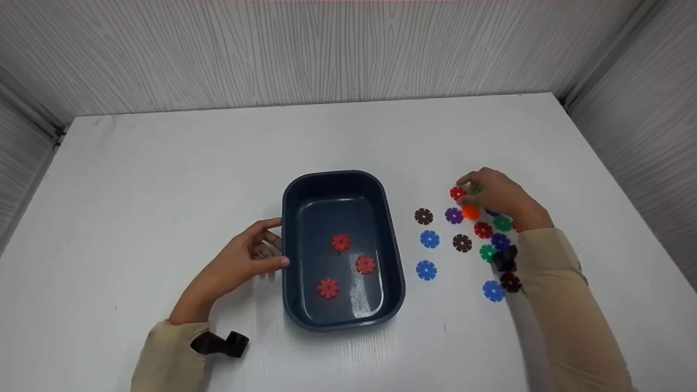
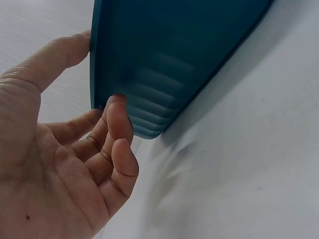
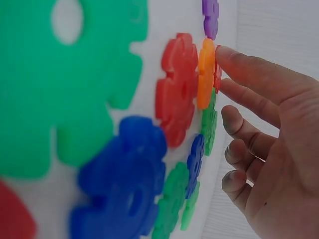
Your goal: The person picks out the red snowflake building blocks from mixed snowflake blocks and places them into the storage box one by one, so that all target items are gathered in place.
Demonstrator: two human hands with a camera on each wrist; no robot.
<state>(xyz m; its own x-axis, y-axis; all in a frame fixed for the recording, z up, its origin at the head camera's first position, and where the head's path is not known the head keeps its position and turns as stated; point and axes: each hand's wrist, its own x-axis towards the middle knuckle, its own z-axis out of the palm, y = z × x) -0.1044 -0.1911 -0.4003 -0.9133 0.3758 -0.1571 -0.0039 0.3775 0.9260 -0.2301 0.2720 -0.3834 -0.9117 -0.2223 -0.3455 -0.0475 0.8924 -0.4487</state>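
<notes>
A dark blue plastic tub [image 1: 343, 325] stands on the table with three red flower-shaped discs inside, one of them a red disc [image 1: 328, 288] near its front. My left hand [image 1: 239, 261] is at the tub's left side, its thumb and forefinger touching the rim while the other fingers curve loosely beside the wall [image 2: 159, 84]. At the right, my right hand [image 1: 498, 193] pinches a red flower-shaped disc [image 1: 456, 193] between thumb and forefinger. In the right wrist view that red disc [image 3: 218, 74] is mostly hidden behind an orange disc [image 3: 205, 74].
Several flower-shaped discs lie right of the tub: a brown disc [image 1: 423, 216], a blue disc [image 1: 426, 270], a purple disc [image 1: 453, 215] and others in green and red. Some are partly hidden under the right forearm. A panelled wall [image 1: 326, 54] closes off the table's back.
</notes>
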